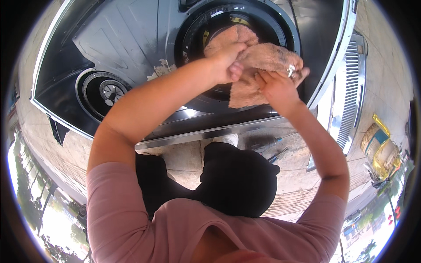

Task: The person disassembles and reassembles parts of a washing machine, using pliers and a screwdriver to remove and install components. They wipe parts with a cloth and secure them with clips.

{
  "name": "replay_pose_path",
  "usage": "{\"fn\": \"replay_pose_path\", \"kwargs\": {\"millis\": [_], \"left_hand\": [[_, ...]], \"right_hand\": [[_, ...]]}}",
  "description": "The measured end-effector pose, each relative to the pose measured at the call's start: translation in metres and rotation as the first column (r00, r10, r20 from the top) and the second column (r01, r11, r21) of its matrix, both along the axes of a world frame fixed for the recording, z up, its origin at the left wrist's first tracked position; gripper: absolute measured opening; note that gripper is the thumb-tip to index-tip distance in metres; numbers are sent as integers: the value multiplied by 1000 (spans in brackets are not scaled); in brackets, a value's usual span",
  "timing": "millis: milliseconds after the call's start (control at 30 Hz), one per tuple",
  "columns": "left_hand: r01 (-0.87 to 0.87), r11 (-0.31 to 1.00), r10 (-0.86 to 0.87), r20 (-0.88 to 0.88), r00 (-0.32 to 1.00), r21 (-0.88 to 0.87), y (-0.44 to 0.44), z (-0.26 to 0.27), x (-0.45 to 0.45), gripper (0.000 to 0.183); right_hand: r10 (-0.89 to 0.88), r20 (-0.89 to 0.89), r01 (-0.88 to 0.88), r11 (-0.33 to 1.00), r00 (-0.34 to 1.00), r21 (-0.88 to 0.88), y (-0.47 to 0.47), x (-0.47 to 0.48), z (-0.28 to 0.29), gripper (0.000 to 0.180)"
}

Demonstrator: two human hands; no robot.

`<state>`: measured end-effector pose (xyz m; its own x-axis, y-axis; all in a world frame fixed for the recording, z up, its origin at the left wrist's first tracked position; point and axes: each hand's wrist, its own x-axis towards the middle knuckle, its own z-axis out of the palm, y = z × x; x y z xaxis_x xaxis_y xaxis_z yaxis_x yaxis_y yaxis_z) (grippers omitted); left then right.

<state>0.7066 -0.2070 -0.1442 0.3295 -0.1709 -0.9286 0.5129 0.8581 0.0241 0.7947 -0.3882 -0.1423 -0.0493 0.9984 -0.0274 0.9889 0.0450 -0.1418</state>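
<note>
A pinkish-brown plush cloth (269, 57) is bunched between both hands above a large round dark opening (187, 42) in an open metal appliance casing (131, 29). My left hand (228, 64) grips a fold of it on the left. Lower and to the right, my right hand (279, 87) has its fingers in the cloth, partly hidden by it. Dark smudges mark the cloth, and a small bright spot shows near my right fingertips; I cannot tell what it is. Yellow-marked parts (240, 20) are visible inside the opening, the rest covered by the cloth.
A smaller round fitting (111, 92) sits at the casing's left. A slotted panel (350, 95) lies to the right. On the paved floor are a white container (230, 139), a dark tool (263, 143), blue-handled pliers (278, 155) and a yellow-edged bag (381, 148).
</note>
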Motion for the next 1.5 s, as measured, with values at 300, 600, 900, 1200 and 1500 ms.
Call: {"fn": "replay_pose_path", "kwargs": {"millis": [300,600,900,1200,1500], "left_hand": [[-139,980,139,-4,990,-143,-2,1,-3,29],[-405,913,402,-69,913,-46,-25,7,-1,33],[-16,999,16,-1,1000,32,-3,3,0,36],[243,954,-240,-35,970,174,0,17,4,36],[-223,974,223,-5,975,-36,-16,-1,-3,20]], "right_hand": [[91,-227,-96,995,970,-9,-2,-9,-22,19],[-44,-426,145,967,904,207,8,-58,-41,16],[-59,-304,115,979,951,171,19,-67,-30,20],[103,-186,-114,992,977,-52,-3,0,-16,21],[-56,-434,69,998,899,15,-3,-41,-41,25]]}}
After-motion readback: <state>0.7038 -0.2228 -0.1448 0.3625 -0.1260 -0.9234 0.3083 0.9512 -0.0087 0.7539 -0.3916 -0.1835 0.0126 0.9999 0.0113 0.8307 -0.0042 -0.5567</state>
